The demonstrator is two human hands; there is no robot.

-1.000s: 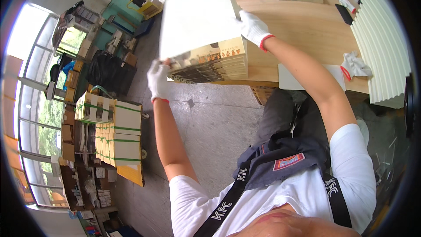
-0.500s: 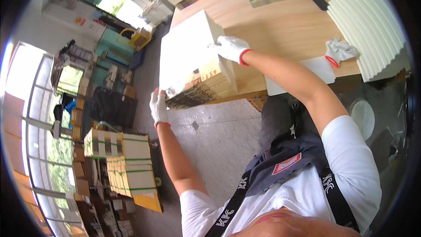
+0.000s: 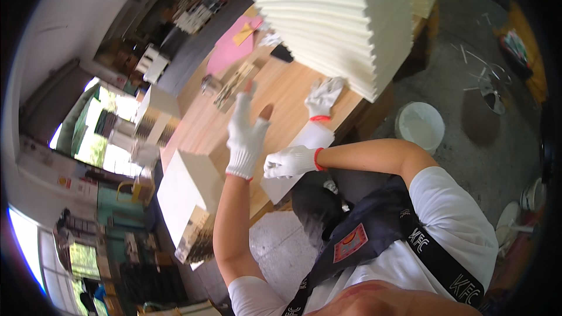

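Note:
My left hand [image 3: 244, 140], in a white knit glove with bare fingertips, is raised above the wooden table, its fingers stretched apart and holding nothing. Beside its wrist is my right hand [image 3: 291, 162], also gloved, with the fingers curled in; whether anything is inside them is hidden. Under the right hand lies a white sheet [image 3: 313, 134] at the table's near edge. To the left, a block-like stack of paper [image 3: 186, 190] with a white top and printed sides sits on the table corner, apart from both hands. A spare white glove [image 3: 324, 98] with a red cuff lies beyond the sheet.
A tall stack of white sheets with wavy edges [image 3: 345, 35] fills the table's far right. A phone [image 3: 282, 53], a metal cup [image 3: 211, 85], a printed block [image 3: 235, 86] and pink paper [image 3: 231, 45] lie farther back. A white bucket [image 3: 420, 126] stands on the floor at right.
Both hands have left the printed paper stack and come together over the table's near edge. The view has turned right, bringing more of the wavy white stack and the bucket into sight.

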